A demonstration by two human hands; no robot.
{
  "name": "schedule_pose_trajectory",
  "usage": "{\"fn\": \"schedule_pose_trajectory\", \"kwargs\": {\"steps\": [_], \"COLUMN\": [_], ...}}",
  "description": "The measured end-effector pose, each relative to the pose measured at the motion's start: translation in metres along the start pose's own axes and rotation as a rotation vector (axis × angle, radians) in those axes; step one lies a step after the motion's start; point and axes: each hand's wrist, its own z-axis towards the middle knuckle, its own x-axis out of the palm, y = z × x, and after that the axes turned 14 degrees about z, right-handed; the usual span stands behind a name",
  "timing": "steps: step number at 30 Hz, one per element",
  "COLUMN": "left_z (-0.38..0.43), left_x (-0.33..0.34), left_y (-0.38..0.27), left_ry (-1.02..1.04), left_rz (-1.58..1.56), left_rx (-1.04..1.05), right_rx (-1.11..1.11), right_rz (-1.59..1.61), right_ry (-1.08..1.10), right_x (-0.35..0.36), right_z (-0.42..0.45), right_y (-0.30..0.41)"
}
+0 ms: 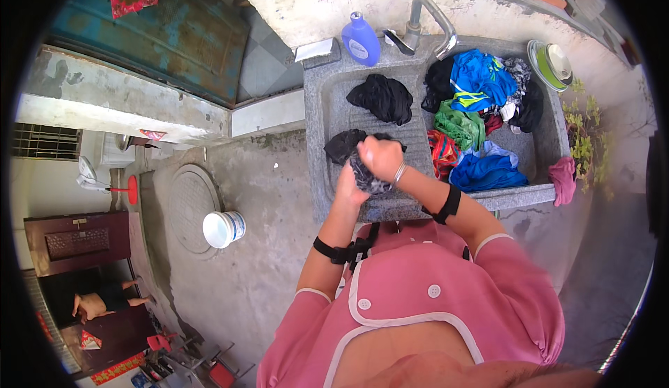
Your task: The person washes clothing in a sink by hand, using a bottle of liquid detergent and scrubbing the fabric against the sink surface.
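Observation:
Over the ribbed washboard side of a grey stone laundry sink (320, 189), both hands grip one wet black garment (342, 146) with pale suds on it. My left hand (349, 185) is closed on its lower left part. Against it, my right hand (381, 157) makes a fist around the cloth, a bracelet at the wrist. Another black garment (381, 98) lies bunched on the washboard (418, 132) beyond my hands. In the basin to the right are a blue and yellow garment (483, 81), a green cloth (460, 125), a striped red cloth (443, 153) and a blue garment (488, 173).
A metal faucet (415, 22) and a blue-purple detergent bottle (360, 40) stand along the back rim. Stacked basins (551, 64) sit at the right corner; a pink cloth (562, 180) hangs over the rim. A white bucket (223, 229) is on the concrete floor. A person (99, 302) is in a far doorway.

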Motion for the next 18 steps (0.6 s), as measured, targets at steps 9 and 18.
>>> {"fn": "schedule_pose_trajectory", "kwargs": {"steps": [9, 18], "left_z": [-0.03, -0.02], "left_x": [0.018, 0.015], "left_y": [-0.046, 0.003], "left_ry": [-0.052, -0.26], "left_rz": [-0.016, 0.081], "left_rx": [0.256, -0.071], "right_rx": [0.629, 0.517], "right_rz": [0.771, 0.9], "right_ry": [0.709, 0.084], "right_x": [-0.06, -0.064], "right_z": [0.003, 0.015], "right_y": [-0.031, -0.005]}}
